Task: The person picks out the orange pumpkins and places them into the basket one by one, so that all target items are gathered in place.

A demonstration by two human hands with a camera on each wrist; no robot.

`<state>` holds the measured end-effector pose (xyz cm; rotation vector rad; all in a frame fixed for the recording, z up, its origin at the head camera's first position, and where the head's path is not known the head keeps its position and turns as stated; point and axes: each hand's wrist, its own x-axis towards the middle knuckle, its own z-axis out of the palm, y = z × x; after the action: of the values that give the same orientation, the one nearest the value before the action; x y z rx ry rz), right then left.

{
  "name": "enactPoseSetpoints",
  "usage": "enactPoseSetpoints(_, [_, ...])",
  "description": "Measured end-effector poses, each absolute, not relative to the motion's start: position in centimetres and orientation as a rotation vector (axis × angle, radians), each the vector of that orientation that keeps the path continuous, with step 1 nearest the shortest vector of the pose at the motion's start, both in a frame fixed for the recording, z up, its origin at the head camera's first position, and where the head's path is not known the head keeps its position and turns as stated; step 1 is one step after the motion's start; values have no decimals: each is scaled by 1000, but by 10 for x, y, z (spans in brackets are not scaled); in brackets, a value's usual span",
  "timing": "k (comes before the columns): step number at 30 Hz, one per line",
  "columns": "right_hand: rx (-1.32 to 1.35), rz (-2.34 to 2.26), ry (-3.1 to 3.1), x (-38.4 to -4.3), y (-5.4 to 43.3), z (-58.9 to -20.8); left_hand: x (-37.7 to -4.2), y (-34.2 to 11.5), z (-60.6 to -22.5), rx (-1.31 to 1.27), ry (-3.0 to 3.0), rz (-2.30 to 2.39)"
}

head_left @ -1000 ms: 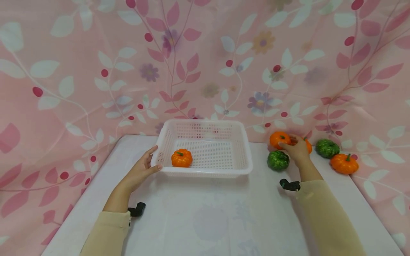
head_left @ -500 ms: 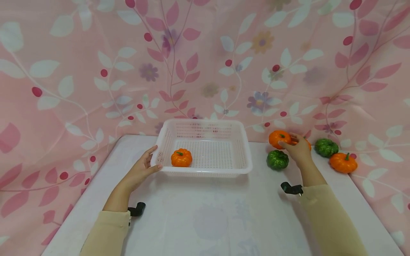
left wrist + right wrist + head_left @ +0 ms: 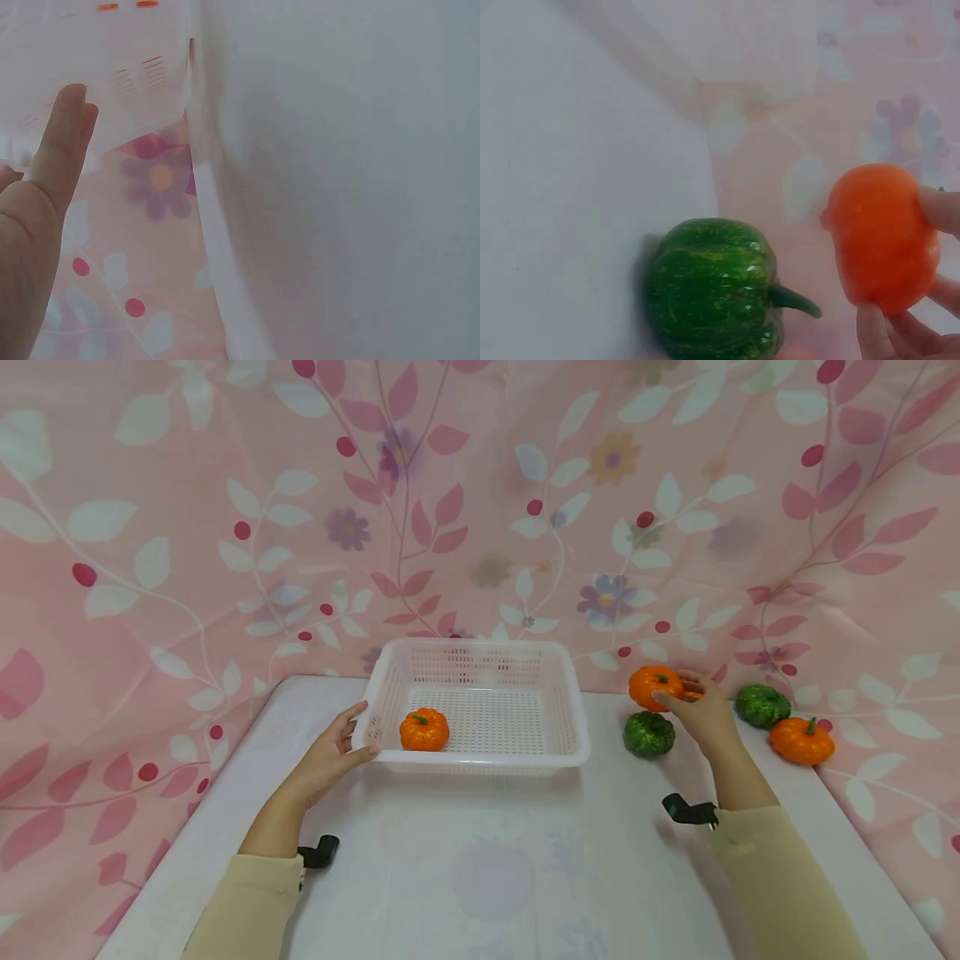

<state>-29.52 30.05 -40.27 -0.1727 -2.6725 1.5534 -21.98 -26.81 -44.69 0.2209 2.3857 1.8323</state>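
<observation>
My right hand (image 3: 705,714) holds an orange toy pumpkin (image 3: 654,687) with a green stem. In the right wrist view, its thumb and fingers are around the orange pumpkin (image 3: 883,236). Just in front of that hand lies a green pumpkin (image 3: 649,735), its curved stem visible in the right wrist view. A second orange pumpkin (image 3: 692,696) is mostly hidden behind the hand. My left hand (image 3: 326,764) rests against the left side of a white plastic basket (image 3: 480,760), thumb at the front corner of the rim. Its fingers are nearly straight along the wall. One orange pumpkin (image 3: 424,730) sits inside the basket, front left.
At the table's right edge lie another green pumpkin (image 3: 762,706) and an orange pumpkin (image 3: 802,742). A white cloth covers the table (image 3: 495,868). A pink floral curtain (image 3: 480,510) hangs close behind the basket and pumpkins. Each wrist carries a small black camera mount.
The right wrist and forearm have shifted slightly to the right and toward me, the hand staying at the orange pumpkin and now covering more of the one behind. The left hand and basket stay put.
</observation>
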Motion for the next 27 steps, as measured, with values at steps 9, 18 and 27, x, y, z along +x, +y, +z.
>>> enactPoseSetpoints(9, [-99, 1540, -2727, -284, 295, -387, -219, -269, -447, 241, 2359, 1843])
enactPoseSetpoints(18, [-20, 1484, -2803, -275, 284, -365, -220, -270, -447, 263, 2362, 1822])
enactPoseSetpoints(27, [37, 1396, -2869, -268, 266, -343, -220, -271, -447, 247, 2381, 1800])
